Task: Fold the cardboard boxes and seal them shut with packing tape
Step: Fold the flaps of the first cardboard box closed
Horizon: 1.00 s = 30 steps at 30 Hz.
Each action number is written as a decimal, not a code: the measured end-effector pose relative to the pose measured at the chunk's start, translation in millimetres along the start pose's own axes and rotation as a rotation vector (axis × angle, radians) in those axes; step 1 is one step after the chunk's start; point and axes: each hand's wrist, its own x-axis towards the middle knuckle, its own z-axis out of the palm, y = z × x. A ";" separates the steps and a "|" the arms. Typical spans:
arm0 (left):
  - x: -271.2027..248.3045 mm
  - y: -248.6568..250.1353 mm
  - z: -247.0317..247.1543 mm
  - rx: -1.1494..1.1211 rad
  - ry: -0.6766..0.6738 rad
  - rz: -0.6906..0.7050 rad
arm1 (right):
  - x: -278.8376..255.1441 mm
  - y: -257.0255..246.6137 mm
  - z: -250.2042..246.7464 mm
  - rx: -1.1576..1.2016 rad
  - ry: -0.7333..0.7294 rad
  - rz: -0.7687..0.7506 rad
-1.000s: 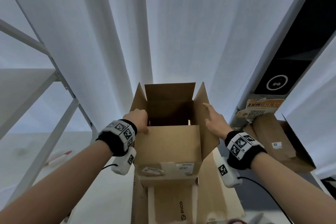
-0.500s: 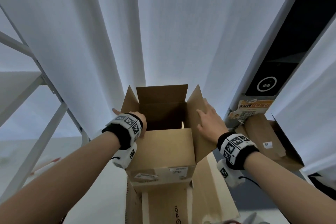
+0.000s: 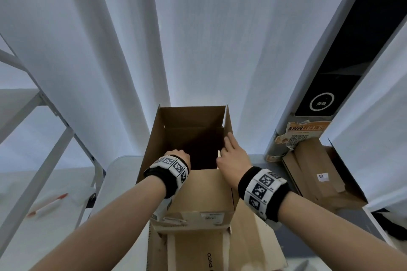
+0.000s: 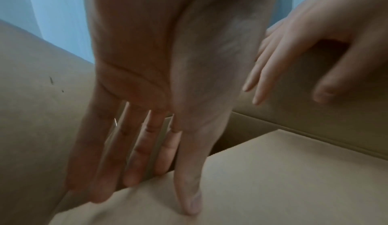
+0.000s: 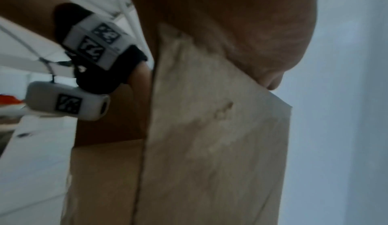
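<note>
An open brown cardboard box (image 3: pixel 198 193) stands upright in the middle, its top flaps raised. My left hand (image 3: pixel 178 156) reaches into the near left corner. In the left wrist view its straight fingers (image 4: pixel 130 159) point down along the left wall, and the thumb tip presses on a cardboard panel (image 4: pixel 283 170) inside the box. My right hand (image 3: pixel 231 154) lies over the top edge of the right flap (image 3: pixel 229 121). Its straight fingers (image 4: pixel 270 66) rest on the flap's inner face, and the palm (image 5: pixel 241 37) sits above the outer face (image 5: pixel 210 145). No tape is in view.
Flattened cardboard printed PICO (image 3: pixel 209 255) lies under the box. More folded boxes (image 3: pixel 319 178) lean at the right below a tall device with a black screen (image 3: pixel 330 72). A white shelf frame (image 3: pixel 55 138) stands left, and a red-tipped pen (image 3: pixel 46 204) lies nearby. White curtains hang behind.
My left hand has gone deeper into the box. My right hand slid from the right flap's outer face over its edge. Both side flaps now stand more upright.
</note>
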 end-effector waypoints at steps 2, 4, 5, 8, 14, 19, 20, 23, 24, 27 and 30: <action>4.7 -0.9 -0.9 0.009 -0.002 -0.002 | -6.2 -6.9 -6.5 -0.033 -0.048 -0.067; 9.8 -1.3 -5.1 0.026 0.018 -0.012 | -11.5 -12.2 -12.7 -0.038 -0.113 -0.128; 13.0 -1.6 -8.2 0.019 0.042 -0.021 | -12.8 -13.8 -15.8 -0.051 -0.142 -0.146; 22.5 -2.7 -20.0 -0.010 0.189 -0.017 | -11.9 -14.9 -19.2 -0.085 -0.190 -0.179; 36.7 -7.6 -51.3 -0.131 0.487 -0.052 | -9.0 -10.9 -14.4 -0.114 -0.172 -0.204; 48.6 -23.4 -66.1 -0.225 0.343 -0.094 | -9.8 -8.1 -7.4 -0.110 -0.132 -0.209; 49.5 -24.2 -67.5 -0.225 0.329 -0.095 | -9.8 -7.6 -7.4 -0.106 -0.130 -0.211; 43.4 -20.6 -70.5 -0.192 0.260 -0.058 | -9.9 -4.3 -7.3 -0.071 -0.131 -0.210; 39.7 -18.1 -69.2 -0.199 0.196 -0.034 | -9.3 -2.7 -6.2 -0.050 -0.127 -0.214; 33.6 -9.4 -53.4 -0.193 -0.022 0.047 | -5.6 3.2 -1.6 0.038 -0.088 -0.225; 33.8 -3.6 -26.3 -0.175 -0.157 0.077 | -2.5 8.7 5.0 0.128 0.016 -0.175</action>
